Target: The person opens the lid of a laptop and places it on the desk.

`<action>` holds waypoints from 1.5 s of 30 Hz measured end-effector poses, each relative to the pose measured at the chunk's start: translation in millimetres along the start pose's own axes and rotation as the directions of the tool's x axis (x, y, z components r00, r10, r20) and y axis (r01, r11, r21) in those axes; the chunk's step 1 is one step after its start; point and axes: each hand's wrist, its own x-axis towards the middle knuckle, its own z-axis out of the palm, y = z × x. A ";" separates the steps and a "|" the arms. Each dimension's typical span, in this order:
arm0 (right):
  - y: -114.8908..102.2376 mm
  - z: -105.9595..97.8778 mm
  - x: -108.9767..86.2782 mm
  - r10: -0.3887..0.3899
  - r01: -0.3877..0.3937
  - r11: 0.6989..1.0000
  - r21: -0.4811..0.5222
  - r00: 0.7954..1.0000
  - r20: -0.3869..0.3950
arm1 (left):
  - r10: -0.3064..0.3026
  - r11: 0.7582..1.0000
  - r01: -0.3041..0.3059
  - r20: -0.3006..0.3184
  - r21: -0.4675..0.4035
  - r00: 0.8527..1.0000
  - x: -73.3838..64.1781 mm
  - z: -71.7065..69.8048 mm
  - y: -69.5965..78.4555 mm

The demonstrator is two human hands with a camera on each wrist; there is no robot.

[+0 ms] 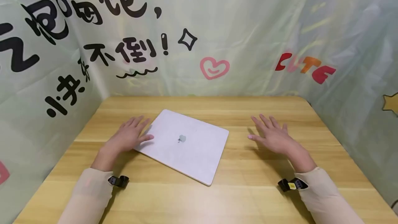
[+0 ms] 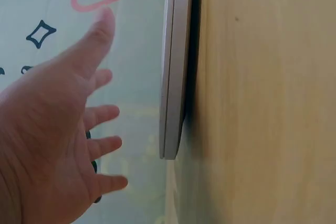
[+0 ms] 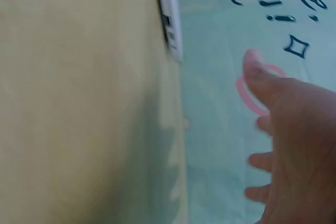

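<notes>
A closed silver laptop (image 1: 196, 148) with an apple logo lies at an angle on the wooden table (image 1: 248, 196). My left hand (image 1: 127, 137) is spread over its left corner, the thumb overlapping the lid in the head view. From the left wrist, the laptop's thin edge (image 2: 176, 66) shows, with a gap between it and the hand (image 2: 52, 108). Off to the right of the laptop, my right hand (image 1: 273, 136) hovers above the table with fingers spread, holding nothing. In the right wrist view the laptop's side (image 3: 170, 19) with its ports stands apart from that hand (image 3: 304, 140).
Behind the table hangs a pale green cloth (image 1: 248, 20) with black lettering, a pink heart (image 1: 214, 68) and coloured letters. It runs along the left and right sides too. A dark strap with a small camera (image 1: 119, 181) sits on each wrist.
</notes>
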 end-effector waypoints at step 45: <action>-102.9 55.4 -2.3 -0.531 0.523 0.842 0.134 0.847 0.030 | 0.191 0.960 -0.164 0.103 -0.229 0.976 1.7 19.4 16.2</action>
